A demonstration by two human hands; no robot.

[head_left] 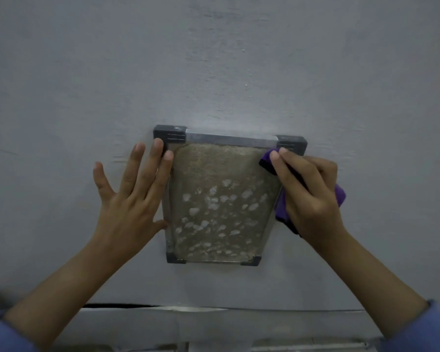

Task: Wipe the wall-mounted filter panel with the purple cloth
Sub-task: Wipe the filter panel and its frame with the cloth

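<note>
The filter panel [215,199], grey-brown and dust-spotted, is fixed to the grey wall [214,59] between the two hands. The purple cloth [281,209] is grasped in the right hand [308,191], whose grip is pressed against the panel's upper right edge. The left hand [131,191] is laid flat with its grip released, fingertips [168,155] touching the panel's upper left corner.

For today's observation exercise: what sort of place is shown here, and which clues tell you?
Probably an indoor utility or service spot: a plain grey painted wall, a dusty framed filter panel mounted on it, a purple cloth cleaning it.
</note>
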